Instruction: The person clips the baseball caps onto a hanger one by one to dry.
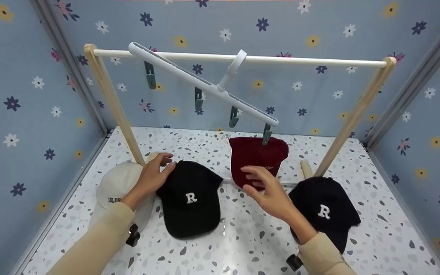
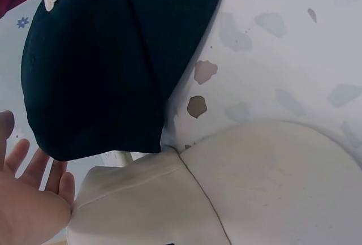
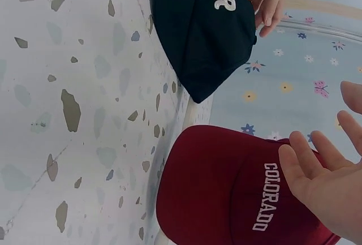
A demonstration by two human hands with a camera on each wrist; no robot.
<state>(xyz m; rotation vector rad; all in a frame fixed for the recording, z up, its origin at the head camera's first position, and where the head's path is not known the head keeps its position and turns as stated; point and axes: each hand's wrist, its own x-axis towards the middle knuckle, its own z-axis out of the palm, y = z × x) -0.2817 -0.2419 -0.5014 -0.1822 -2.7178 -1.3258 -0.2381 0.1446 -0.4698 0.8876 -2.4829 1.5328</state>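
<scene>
My left hand [image 1: 154, 173] reaches over the white cap [image 1: 118, 181], its fingers loosely bent at the upper left edge of a black cap [image 1: 190, 217] with a white R. In front of a dark red cap [image 1: 239, 162] my right hand [image 1: 267, 194] holds nothing, fingers slightly bent. White letters reading COLORADO show on this red cap in the right wrist view. It hangs beneath the clip [image 1: 267, 135] at the low right end of a pale hanger [image 1: 204, 84]. The hanger slants down to the right, its hook over the rod [image 1: 308, 60].
Another black cap [image 1: 330, 202] with an R lies right of my right forearm. The other green clips [image 1: 199, 100] on the hanger hold nothing. Wooden legs [image 1: 115, 103] carry the rod on both sides. A speckled white surface [image 1: 243, 244] lies below, with flowered walls around.
</scene>
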